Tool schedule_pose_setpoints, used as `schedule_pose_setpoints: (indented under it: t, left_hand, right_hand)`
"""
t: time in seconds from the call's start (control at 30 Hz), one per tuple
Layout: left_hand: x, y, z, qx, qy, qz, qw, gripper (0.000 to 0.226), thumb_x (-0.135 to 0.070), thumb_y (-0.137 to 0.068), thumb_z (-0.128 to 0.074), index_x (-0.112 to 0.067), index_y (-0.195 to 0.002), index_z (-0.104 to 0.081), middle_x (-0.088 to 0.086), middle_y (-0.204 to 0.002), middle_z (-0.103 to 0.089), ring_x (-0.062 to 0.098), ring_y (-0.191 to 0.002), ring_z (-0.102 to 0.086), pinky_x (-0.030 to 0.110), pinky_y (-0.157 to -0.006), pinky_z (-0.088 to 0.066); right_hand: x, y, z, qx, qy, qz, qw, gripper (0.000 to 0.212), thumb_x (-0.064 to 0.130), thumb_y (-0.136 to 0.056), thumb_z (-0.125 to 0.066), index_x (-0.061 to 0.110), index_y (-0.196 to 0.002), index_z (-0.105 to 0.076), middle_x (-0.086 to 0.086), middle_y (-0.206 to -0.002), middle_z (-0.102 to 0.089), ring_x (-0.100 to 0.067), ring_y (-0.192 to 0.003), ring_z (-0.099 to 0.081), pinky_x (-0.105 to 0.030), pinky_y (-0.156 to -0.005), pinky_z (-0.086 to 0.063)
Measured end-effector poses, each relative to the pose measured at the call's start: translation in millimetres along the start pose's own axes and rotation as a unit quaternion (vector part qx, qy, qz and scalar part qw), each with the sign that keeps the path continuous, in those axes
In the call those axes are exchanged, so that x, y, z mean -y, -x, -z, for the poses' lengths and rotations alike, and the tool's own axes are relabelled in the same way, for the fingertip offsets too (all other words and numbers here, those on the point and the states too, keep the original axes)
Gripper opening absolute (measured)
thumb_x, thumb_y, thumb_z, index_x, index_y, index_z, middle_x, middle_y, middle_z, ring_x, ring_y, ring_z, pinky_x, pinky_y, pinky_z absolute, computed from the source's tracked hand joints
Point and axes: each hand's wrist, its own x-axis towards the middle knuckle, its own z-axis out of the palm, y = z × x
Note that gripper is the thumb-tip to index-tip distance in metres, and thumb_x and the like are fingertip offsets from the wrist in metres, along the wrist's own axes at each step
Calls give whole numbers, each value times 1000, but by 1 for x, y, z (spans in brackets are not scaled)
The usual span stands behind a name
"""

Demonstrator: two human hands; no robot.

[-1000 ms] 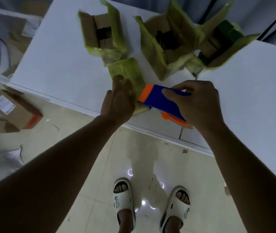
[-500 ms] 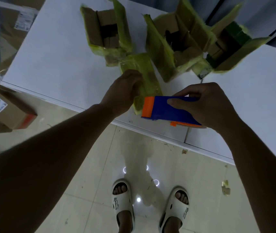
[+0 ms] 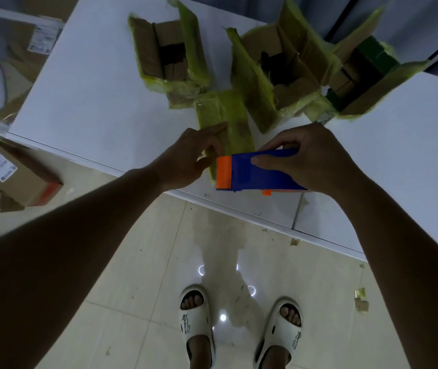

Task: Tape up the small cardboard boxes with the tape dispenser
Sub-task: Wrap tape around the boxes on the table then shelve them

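Observation:
A small box wrapped in yellow tape (image 3: pixel 223 121) lies on the white table (image 3: pixel 92 83) near its front edge. My left hand (image 3: pixel 194 155) rests on the box's left side, fingers stretched along it and thumb near the dispenser's orange end. My right hand (image 3: pixel 311 158) grips the blue and orange tape dispenser (image 3: pixel 250 173), which sits over the near end of the box. Whether tape runs from dispenser to box is hidden.
Three opened cardboard boxes with yellow-taped flaps stand farther back: one at the left (image 3: pixel 167 51), one in the middle (image 3: pixel 276 73), one at the right (image 3: pixel 359 75). Brown parcels (image 3: pixel 15 174) lie on the floor at left. My sandalled feet (image 3: pixel 239 326) stand on the tiles below.
The dispenser has turned more level across the box's near end. My left hand has slid from the top of the box to its left side, thumb now by the orange end.

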Motion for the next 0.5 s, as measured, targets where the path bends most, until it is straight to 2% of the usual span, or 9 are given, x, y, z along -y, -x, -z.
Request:
schedule_pose_setpoints:
  t: [0.07,0.13,0.23,0.3,0.4,0.5]
  left_hand:
    - [-1,-1,2,-9,-29,8,1000,38,-20,-93,-68,-19,-128,-54,-7,-139,-51,25,-127,-39,46,-99,-48]
    - [0,-2,3,-14,-98,-4,995,51,-30,-92,-66,-21,-138,-48,-1,-145,-50,33,-140,-30,52,-105,-43]
    - [-2,3,-4,2,-147,3,989,62,-43,-95,-50,-19,-150,-37,3,-157,-39,34,-149,-21,56,-110,-39]
    - [-6,12,-15,-19,-172,3,985,58,-44,-97,-46,-19,-149,-41,2,-158,-37,35,-147,-25,54,-108,-41]
    - [-15,26,-33,-58,-203,-5,977,54,-47,-99,-43,-22,-147,-47,1,-154,-43,35,-138,-35,51,-100,-42]
    - [-24,33,-46,-80,-233,-12,969,54,-49,-98,-42,-25,-145,-49,0,-148,-49,32,-129,-39,48,-94,-42]
  right_hand:
    - [-1,2,6,-18,-19,-9,1000,22,46,-77,-76,30,-91,-72,15,-86,-69,1,-81,-64,-8,-54,-47]
    - [-1,3,13,-32,-44,-25,998,20,47,-77,-76,33,-90,-69,18,-87,-68,-2,-80,-65,-14,-59,-52]
    - [-2,1,25,-72,-63,-42,995,25,48,-77,-76,30,-92,-68,15,-87,-69,-4,-79,-66,-21,-63,-55]
    - [-1,-3,29,-111,-98,-55,987,27,46,-78,-77,26,-94,-70,10,-86,-72,-6,-75,-70,-24,-62,-57]
    - [8,-13,26,-168,-148,-67,972,16,42,-78,-79,30,-81,-68,10,-76,-71,-4,-65,-70,-21,-54,-55]
    - [19,-26,12,-186,-164,-83,965,17,41,-80,-78,27,-79,-68,9,-73,-70,-3,-60,-69,-19,-51,-54]
